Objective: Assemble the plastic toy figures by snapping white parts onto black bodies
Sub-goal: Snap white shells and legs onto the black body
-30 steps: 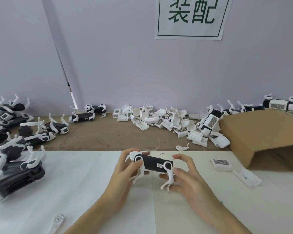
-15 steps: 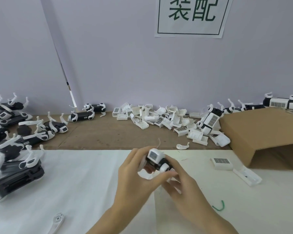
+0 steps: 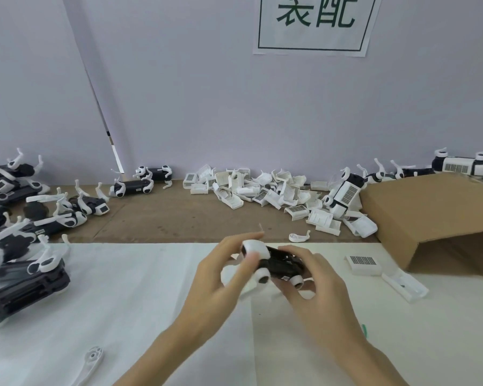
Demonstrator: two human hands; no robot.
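Closest in, down and to the left of the hands, a loose white leg part point(image 3: 91, 364) lies flat on the white sheet point(image 3: 117, 302) that covers the near table. Just above that, both hands are up off the sheet holding one toy figure point(image 3: 276, 264) between them: the left hand point(image 3: 221, 277) has its fingers and thumb curled around the white end cap, and the right hand point(image 3: 315, 288) wraps the black body from the other side, fingers curled over the top, so neither hand is loose. The figure is tilted, with two of its white round joints showing underneath; the rest is a bit blurry. A sliver of something green point(image 3: 364, 330) peeks out right behind the right wrist, can't tell what. Off to the right of the right hand sit a small white barcode cover point(image 3: 363, 263) and a long white shell piece point(image 3: 405, 285), just beside each other. Far left of the left hand there's a stack of finished figures point(image 3: 17, 246) with legs sticking up. Past the sheet, on the brown board, a single white leg point(image 3: 299, 235) lies just beyond the hands, then a heap of white shell parts point(image 3: 262, 190), more figures point(image 3: 140, 185) toward the left and a cardboard box point(image 3: 430, 213) to the right. On the wall behind hangs a paper sign point(image 3: 313, 23) with green characters.
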